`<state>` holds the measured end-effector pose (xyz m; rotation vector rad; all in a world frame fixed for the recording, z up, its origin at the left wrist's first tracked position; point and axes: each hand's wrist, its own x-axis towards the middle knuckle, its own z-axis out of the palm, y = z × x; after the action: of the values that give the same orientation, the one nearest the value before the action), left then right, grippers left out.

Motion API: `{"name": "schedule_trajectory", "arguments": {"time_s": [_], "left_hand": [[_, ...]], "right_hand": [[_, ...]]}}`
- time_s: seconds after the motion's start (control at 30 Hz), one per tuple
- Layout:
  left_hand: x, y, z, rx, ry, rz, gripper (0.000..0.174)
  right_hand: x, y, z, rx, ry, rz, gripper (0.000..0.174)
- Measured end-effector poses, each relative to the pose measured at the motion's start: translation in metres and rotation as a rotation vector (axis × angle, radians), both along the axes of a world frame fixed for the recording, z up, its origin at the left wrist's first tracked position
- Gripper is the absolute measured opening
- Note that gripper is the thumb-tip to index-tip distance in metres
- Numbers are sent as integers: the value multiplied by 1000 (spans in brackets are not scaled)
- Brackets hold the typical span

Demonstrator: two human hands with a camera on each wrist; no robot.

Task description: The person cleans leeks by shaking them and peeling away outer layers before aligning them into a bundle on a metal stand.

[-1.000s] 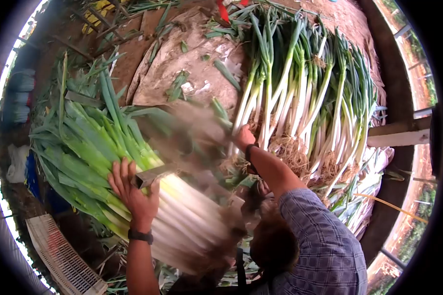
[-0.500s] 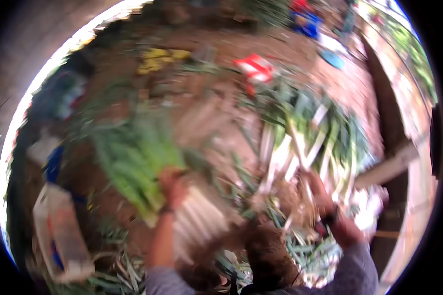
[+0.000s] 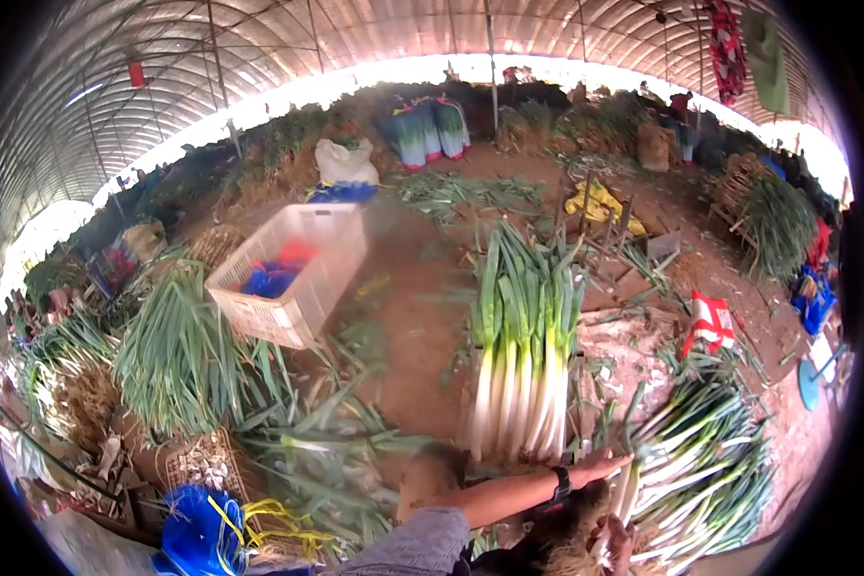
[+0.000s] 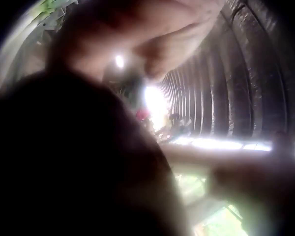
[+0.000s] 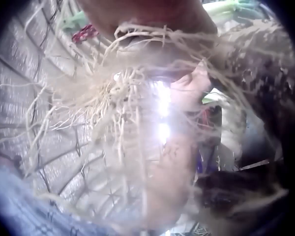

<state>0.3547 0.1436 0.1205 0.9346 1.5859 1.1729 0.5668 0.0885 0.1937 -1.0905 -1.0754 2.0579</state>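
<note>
At the lower right of the head view, my right hand (image 3: 618,545) grips a long green onion (image 3: 627,492) near its root end. Pale stringy roots (image 5: 123,91) spread across the right wrist view, with the right thumb (image 5: 189,91) behind them. My left hand (image 3: 600,467) reaches over from the left, its fingers fairly straight and their tips at the white stalk. Blurred left fingers (image 4: 137,34) fill the top of the left wrist view. Right beside both hands lies a pile of unpeeled green onions (image 3: 706,470), roots toward me.
A neat bunch of cleaned green onions (image 3: 523,374) lies ahead. To its left stand a white plastic crate (image 3: 331,288) with blue and red things inside and another green onion heap (image 3: 182,355). A blue bag (image 3: 197,533) with yellow ties sits at lower left.
The head view has swung up and left, bringing the crate and shed into sight. My left hand has left the cleaned bunch and come across to the right hand, which now holds a green onion.
</note>
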Motion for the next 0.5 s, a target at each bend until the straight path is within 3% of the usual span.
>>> {"name": "schedule_trajectory", "arguments": {"time_s": [0.07, 0.13, 0.2, 0.27, 0.33, 0.43, 0.5], "left_hand": [[7, -2, 0, 93, -142, -122, 51], [23, -19, 29, 296, -534, 0, 46], [9, -30, 87, 97, -860, 34, 45], [-5, -23, 101, 261, -1026, 103, 44], [-14, -36, 156, 409, -974, 281, 35], [-46, -46, 186, 626, -778, 204, 33], [-66, -57, 211, 710, -563, 223, 29]], "right_hand": [[-5, -29, 41, 30, -85, 55, 28], [-17, -44, 90, 241, -149, 261, 28], [-21, -47, 88, 324, -65, 323, 47], [-27, -45, 93, 433, 5, 408, 55], [-36, -35, 94, 467, 115, 483, 51], [-60, -24, 90, 519, 129, 563, 36], [-74, -15, 75, 442, 82, 594, 38]]}}
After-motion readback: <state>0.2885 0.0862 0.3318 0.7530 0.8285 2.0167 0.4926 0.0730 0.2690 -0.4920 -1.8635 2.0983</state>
